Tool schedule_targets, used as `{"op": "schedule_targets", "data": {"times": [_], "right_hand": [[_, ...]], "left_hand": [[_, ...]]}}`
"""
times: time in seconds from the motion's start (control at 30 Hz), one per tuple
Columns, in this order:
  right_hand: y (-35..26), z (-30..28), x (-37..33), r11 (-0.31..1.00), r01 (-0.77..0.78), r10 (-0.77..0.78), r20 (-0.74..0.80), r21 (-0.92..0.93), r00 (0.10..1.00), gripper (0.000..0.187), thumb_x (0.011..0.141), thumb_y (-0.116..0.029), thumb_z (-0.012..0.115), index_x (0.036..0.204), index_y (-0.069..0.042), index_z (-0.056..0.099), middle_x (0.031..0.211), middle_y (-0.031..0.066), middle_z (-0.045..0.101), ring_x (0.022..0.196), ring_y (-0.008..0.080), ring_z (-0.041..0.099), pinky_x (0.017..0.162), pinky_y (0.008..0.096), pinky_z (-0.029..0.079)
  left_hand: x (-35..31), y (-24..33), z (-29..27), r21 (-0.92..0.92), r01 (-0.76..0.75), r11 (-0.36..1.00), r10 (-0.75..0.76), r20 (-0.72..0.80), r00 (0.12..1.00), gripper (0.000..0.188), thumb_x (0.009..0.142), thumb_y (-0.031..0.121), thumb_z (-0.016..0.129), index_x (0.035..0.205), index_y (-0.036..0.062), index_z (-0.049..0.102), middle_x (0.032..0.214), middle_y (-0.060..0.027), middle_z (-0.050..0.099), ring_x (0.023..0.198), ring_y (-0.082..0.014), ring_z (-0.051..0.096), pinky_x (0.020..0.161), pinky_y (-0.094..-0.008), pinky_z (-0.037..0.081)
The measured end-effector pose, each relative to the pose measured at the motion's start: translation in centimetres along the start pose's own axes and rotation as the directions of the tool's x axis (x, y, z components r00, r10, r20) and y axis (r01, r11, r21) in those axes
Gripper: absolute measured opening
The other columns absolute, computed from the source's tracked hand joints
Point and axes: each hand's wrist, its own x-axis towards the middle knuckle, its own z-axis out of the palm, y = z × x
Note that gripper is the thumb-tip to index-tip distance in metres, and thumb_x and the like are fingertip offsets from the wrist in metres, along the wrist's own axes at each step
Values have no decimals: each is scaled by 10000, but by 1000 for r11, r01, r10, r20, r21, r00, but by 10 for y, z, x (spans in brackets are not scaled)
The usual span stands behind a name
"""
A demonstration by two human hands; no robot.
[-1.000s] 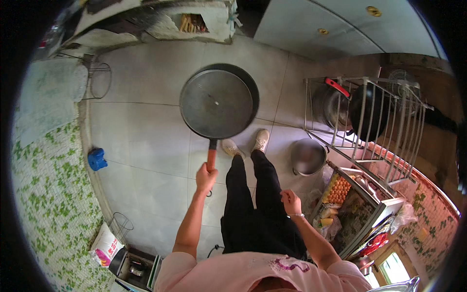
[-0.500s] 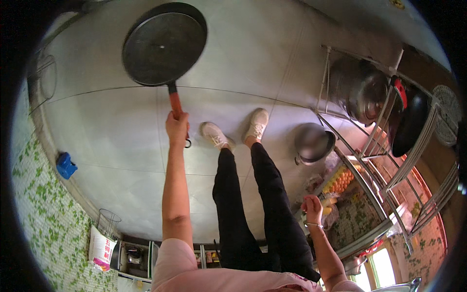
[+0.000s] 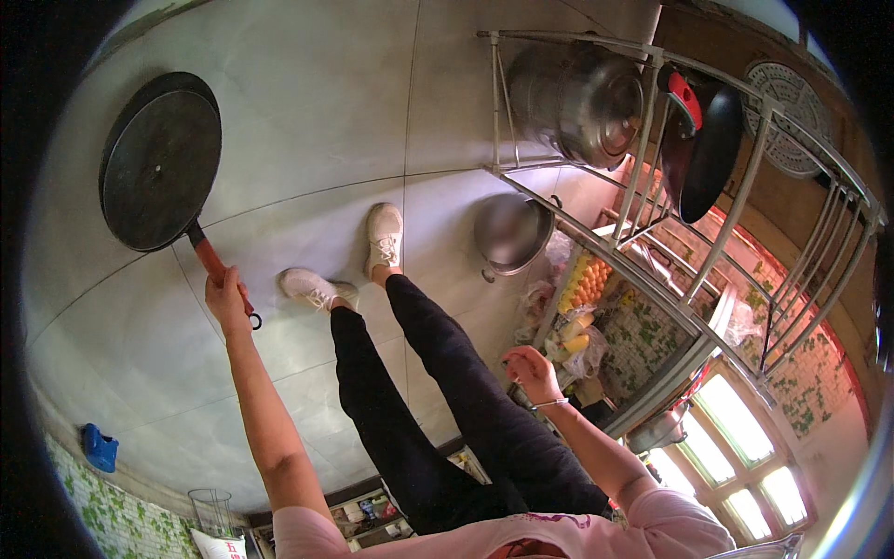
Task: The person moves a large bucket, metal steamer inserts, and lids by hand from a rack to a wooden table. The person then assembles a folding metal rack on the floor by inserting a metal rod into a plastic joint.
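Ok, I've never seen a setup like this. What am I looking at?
There is no machine here: a person works with two bare hands. The picture comes from a wide fisheye camera worn on the head, looking down, so straight edges bend. The left grip is closed around the orange handle of a large dark pan. The right grip is loosely curled near the thigh, with nothing visible in it. On the tiled floor are a two-handled pot, its inside blurred, and a small blue object.
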Motion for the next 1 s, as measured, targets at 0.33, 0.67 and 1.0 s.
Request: {"op": "schedule_targets", "data": {"times": [0.33,0.67,1.0], "right_hand": [[3,5,15,999,-50,50,20,1,999,184,894,-139,465,955,0,568,704,30,555,659,99,522,623,232,431],[-18,11,25,999,35,-38,114,28,993,170,897,-104,443,963,5,556,722,38,559,671,108,526,642,244,438],[-14,-1,17,979,60,-82,108,194,991,179,909,-116,434,953,0,563,744,30,563,685,96,521,634,242,436]], "left_hand": [[16,-31,1,-6,-14,1000,14,-22,1000,232,796,223,641,823,71,468,594,11,461,449,-73,422,410,-216,341],[86,-105,-43,245,88,966,-145,225,964,201,772,116,593,887,26,455,718,-46,522,626,-154,515,578,-294,425],[37,-48,8,797,-393,459,525,114,844,396,761,148,605,1091,-26,472,1008,-162,553,938,-306,534,844,-410,391]]}}
